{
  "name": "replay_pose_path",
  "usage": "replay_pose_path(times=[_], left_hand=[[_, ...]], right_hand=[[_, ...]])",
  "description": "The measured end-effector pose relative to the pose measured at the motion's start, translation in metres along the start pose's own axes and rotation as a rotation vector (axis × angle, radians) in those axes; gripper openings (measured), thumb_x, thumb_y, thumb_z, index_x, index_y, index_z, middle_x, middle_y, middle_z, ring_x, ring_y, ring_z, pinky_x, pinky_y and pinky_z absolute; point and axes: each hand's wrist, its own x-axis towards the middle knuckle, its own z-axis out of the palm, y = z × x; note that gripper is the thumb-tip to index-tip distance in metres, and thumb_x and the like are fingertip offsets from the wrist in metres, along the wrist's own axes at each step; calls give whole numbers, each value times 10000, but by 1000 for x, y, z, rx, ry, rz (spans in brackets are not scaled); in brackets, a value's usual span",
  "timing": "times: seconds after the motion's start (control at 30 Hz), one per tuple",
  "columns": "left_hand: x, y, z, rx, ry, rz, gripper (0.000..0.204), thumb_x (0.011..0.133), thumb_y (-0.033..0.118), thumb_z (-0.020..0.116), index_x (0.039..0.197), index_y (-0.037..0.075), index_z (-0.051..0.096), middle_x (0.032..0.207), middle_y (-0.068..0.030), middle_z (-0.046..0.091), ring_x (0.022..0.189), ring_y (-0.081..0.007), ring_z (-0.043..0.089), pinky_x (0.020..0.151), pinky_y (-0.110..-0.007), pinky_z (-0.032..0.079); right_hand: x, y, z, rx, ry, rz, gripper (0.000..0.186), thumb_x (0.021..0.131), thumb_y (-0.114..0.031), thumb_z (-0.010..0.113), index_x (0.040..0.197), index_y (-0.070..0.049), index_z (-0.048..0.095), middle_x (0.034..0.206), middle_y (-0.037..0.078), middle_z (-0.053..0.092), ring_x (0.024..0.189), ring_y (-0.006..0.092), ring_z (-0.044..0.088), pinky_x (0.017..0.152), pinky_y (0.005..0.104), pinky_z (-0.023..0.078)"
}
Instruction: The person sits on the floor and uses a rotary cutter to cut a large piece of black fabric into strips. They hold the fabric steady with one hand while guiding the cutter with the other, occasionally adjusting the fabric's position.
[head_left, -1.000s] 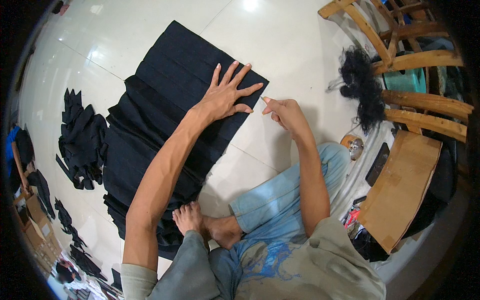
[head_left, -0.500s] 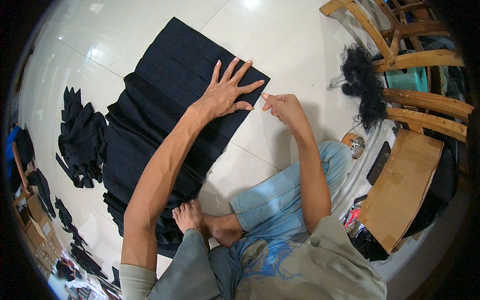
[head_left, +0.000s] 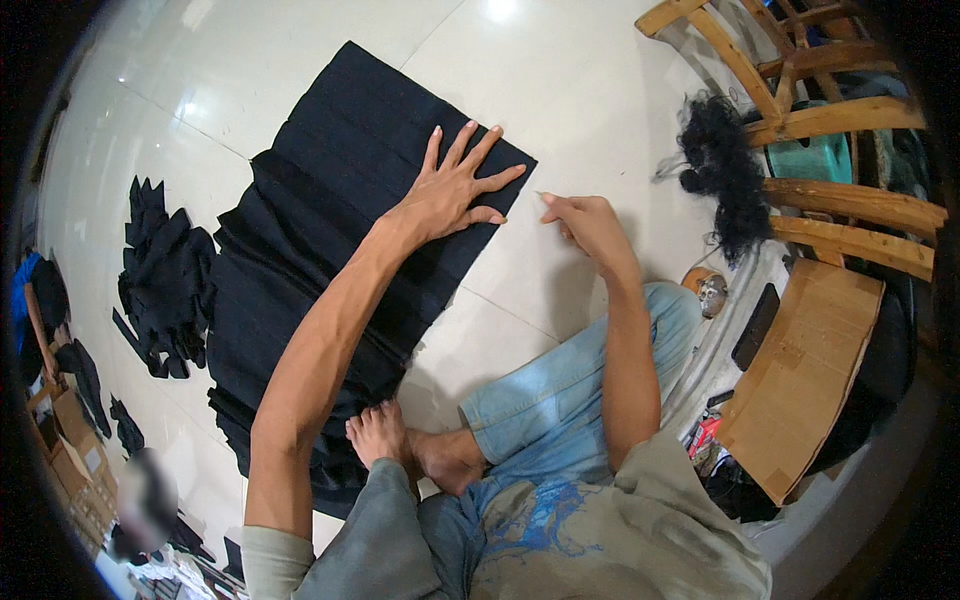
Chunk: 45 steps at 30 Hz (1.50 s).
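A long black cloth point(head_left: 350, 110) lies on the tiled floor, smooth at its far end and bunched into folds nearer my bare foot. My left hand point(head_left: 445, 193) rests flat on the smooth part, fingers spread, close to its right corner. Just off that corner, over bare tile, my right hand point(head_left: 585, 225) is closed, with thumb and forefinger pinched together. Something thin and pale shows at the pinch, too small to name. The right hand does not touch the cloth.
Left of the cloth is a heap of black cloth pieces point(head_left: 165, 275). To the right are a tangle of black threads point(head_left: 725, 170), a wooden frame point(head_left: 835, 125), a flattened cardboard piece point(head_left: 800, 385) and a dark phone-like slab point(head_left: 757, 328). Another person point(head_left: 145, 505) is at lower left.
My right hand has drawn back a little to the right, away from the cloth's edge. My left hand keeps its place. The other person shows more at lower left.
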Motion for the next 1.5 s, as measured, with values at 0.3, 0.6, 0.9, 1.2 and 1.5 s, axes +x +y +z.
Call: replay_pose_path(times=[0.3, 0.6, 0.9, 1.2, 1.5], left_hand=[[-139, 2, -52, 62, 466, -511, 652, 936, 363, 649, 1503, 125, 431, 1627, -202, 210, 1501, -406, 176, 1169, -633, 118], [-443, 73, 17, 188, 790, -1766, 723, 997, 540, 480, 1576, 169, 257, 1652, -199, 98, 1523, -417, 18, 1142, -705, 17], [-506, 132, 92, -242, 741, -2250, 908, 940, 742, 359, 1591, 125, 216, 1649, -242, 46, 1505, -480, -16, 1094, -751, -32], [-379, 55, 12, -758, 821, -1653, 1362, 754, 849, 557, 1527, -130, 9, 1625, -294, -87, 1490, -447, -185, 1096, -706, -136], [-345, 43, -5, -143, 723, -1443, 1364, 677, 816, 679, 1596, 76, -7, 1640, -243, -114, 1484, -529, -43, 1057, -803, 89]], right_hand=[[-13, 19, -23, -566, 730, -491, 421, 917, -299, 654, 1203, 9, 633, 1390, 229, 513, 1288, 412, 467, 1047, 510, 386], [-21, -51, 132, -624, 214, -1072, 595, 944, -466, 612, 1339, -23, 571, 1542, 228, 362, 1461, 448, 247, 1157, 647, 168], [16, -85, 175, -1006, 165, -832, 933, 914, -739, 433, 1567, -91, 280, 1646, 201, 146, 1518, 409, 98, 1145, 706, 41], [-36, -56, 253, -1035, 155, -1084, 748, 969, -605, 464, 1530, -119, 375, 1622, 148, 265, 1498, 404, 187, 1135, 706, 101], [-62, -44, 288, -941, 88, -1241, 589, 1003, -497, 485, 1247, 13, 648, 1592, 139, 317, 1472, 392, 242, 1128, 700, 143]])
